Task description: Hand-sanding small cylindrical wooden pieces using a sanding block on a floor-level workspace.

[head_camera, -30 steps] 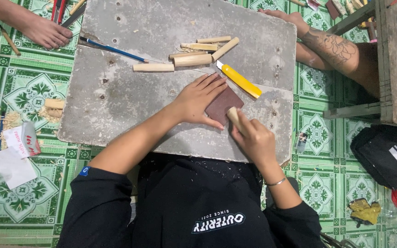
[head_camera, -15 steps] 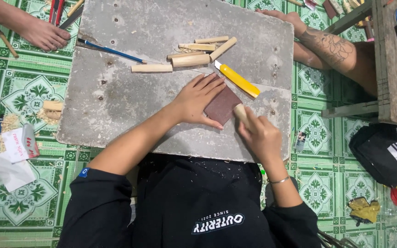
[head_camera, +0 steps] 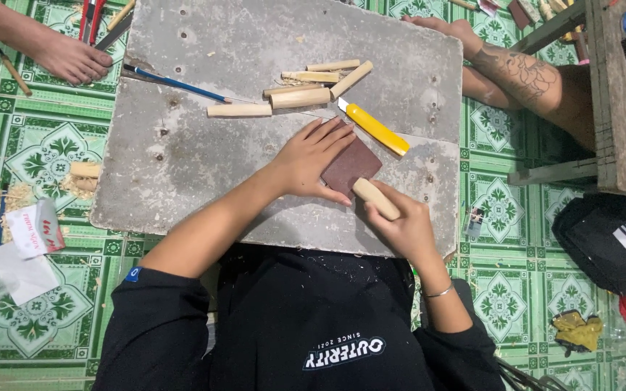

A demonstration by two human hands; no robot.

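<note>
The left hand (head_camera: 311,161) lies flat, fingers spread, pinning a reddish-brown sandpaper sheet (head_camera: 352,166) to the grey tabletop (head_camera: 182,166), while the right hand (head_camera: 402,230) is clamped around a pale wooden peg (head_camera: 376,198) whose tip seems to touch the sheet's lower edge. Beyond lie a yellow utility knife (head_camera: 374,128), more wooden pegs (head_camera: 295,87) and a blue pencil (head_camera: 175,82). On the green tiled floor (head_camera: 30,145) at left sits a small white carton with red lettering (head_camera: 36,228), beside white paper (head_camera: 19,274).

Green patterned floor tiles (head_camera: 38,145), grey worn board (head_camera: 204,166), wooden bench (head_camera: 621,108)
</note>
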